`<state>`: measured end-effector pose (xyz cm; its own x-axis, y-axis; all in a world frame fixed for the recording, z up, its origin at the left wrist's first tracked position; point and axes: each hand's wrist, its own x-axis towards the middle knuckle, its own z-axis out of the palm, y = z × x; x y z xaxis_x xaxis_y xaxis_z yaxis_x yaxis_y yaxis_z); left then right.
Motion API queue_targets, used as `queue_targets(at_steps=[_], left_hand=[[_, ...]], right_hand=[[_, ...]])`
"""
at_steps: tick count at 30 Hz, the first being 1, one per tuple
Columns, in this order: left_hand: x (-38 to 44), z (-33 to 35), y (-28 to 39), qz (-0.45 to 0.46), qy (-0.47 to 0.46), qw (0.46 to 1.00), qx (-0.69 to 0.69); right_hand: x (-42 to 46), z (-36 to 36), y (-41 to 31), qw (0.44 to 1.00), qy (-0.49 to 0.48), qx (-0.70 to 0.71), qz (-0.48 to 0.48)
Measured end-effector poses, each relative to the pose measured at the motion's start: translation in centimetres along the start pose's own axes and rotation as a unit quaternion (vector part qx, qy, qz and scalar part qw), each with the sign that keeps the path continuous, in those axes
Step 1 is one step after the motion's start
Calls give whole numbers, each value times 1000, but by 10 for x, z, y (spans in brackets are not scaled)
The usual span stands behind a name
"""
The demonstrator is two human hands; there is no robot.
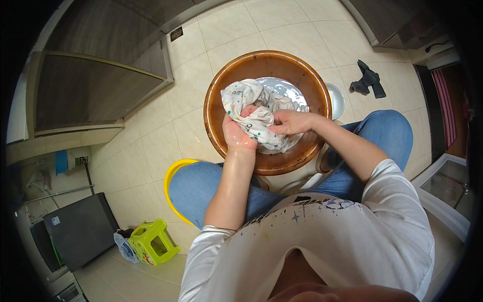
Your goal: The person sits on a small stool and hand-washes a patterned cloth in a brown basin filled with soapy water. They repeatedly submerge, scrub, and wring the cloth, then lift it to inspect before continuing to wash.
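A wet white cloth garment with coloured dots and printed lettering (241, 94) is bunched up in both of my hands, above a round brown basin (268, 62). My left hand (238, 132) is under the garment's near left part, its palm turned up and wet, with fingertips showing among the folds. On the right side, my right hand (288, 122) grips a fold between thumb and fingers. More of the cloth hangs down into the basin, where water (283, 87) glints beyond it. Some fingers of each hand are hidden by the folds.
Behind the basin's right side is a small pale bowl (337, 102). Dark socks (368, 80) lie on the tiled floor at right. A yellow basin rim (169, 188) shows beside my left knee. A green plastic stool (154, 243) and a plastic bag (125, 247) are at lower left.
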<state>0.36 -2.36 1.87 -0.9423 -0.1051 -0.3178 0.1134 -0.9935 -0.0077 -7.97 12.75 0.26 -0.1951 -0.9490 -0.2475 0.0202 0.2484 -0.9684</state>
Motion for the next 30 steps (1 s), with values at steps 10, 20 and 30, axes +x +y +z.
queue_targets(at_steps=[10, 20, 30], left_hand=[[4, 11, 6, 38, 158, 971, 176], [5, -7, 1, -110, 113, 973, 169], [-1, -16, -39, -38, 97, 957, 270]], right_hand=[[-8, -46, -13, 929, 328, -158, 70], [-9, 30, -68, 884, 264, -217, -319], [19, 18, -13, 848, 412, -187, -276]])
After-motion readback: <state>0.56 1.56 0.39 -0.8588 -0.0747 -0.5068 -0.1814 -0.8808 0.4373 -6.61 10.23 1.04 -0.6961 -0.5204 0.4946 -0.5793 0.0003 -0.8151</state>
